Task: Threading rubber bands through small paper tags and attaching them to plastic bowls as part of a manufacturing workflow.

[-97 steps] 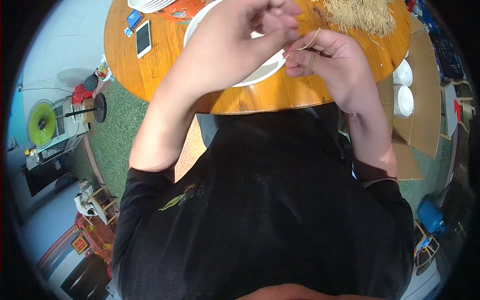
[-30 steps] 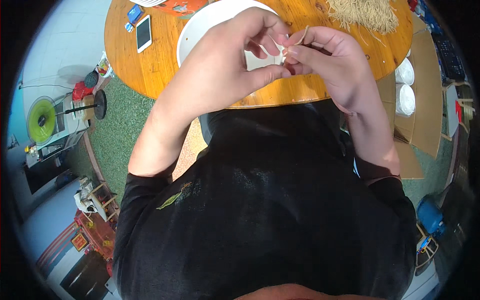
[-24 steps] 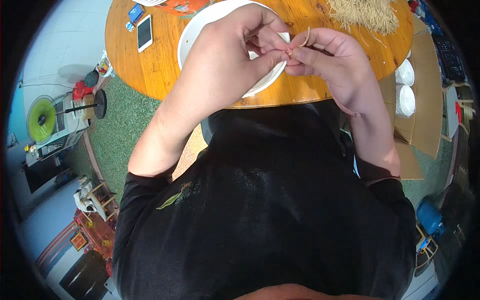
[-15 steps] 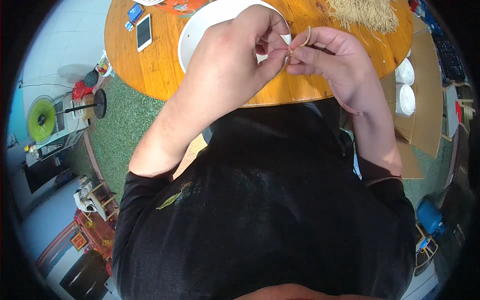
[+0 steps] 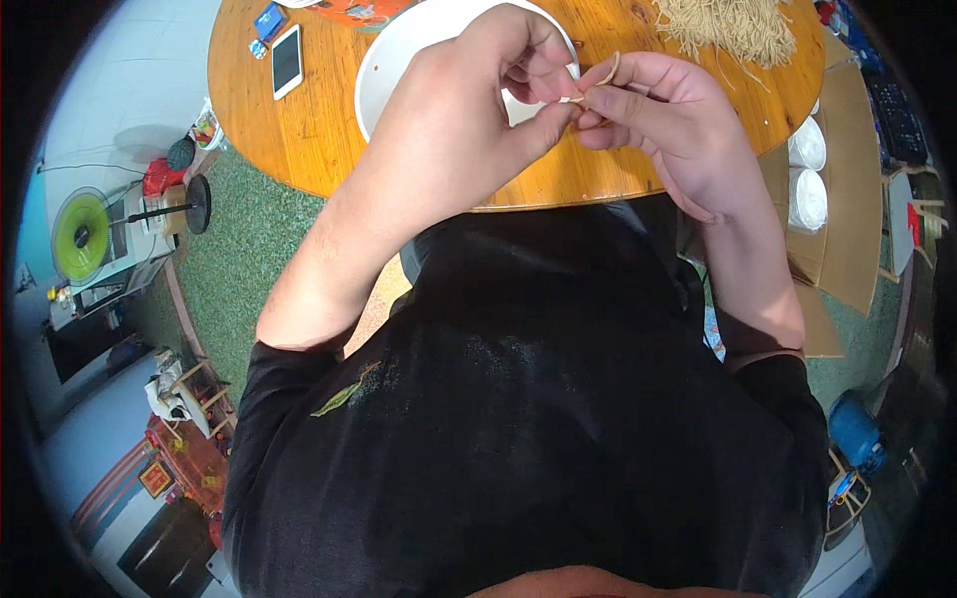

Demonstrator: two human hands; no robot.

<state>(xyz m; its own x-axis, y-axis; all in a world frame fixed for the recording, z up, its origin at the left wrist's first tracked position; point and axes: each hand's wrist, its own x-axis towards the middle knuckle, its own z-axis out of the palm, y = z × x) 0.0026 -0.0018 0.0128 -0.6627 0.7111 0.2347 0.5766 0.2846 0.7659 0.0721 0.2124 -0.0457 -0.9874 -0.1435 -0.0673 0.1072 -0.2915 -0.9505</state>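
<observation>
where the round, orange-brown wooden table (image 5: 289,149) ends, speckled green floor (image 5: 249,239) runs toward nine o'clock and a round lime-green fan (image 5: 82,236). on the wood: white rectangular phone (image 5: 287,62) at eleven, heap of tan strings (image 5: 733,35) between one and two. near one, by the three o'clock edge of a round white bowl (image 5: 384,80), right hand (image 5: 678,112), palm inward, pinches a thin tan string (image 5: 612,70). left hand (image 5: 454,105), back up, fingers arched, gap narrow at the string's pale end; whether gripping, cannot tell.

A black short-sleeved top (image 5: 518,458) is worn, marked across the front by pale smudges (image 5: 498,354) and a green leaf-shaped motif (image 5: 342,397), possibly embroidered.
</observation>
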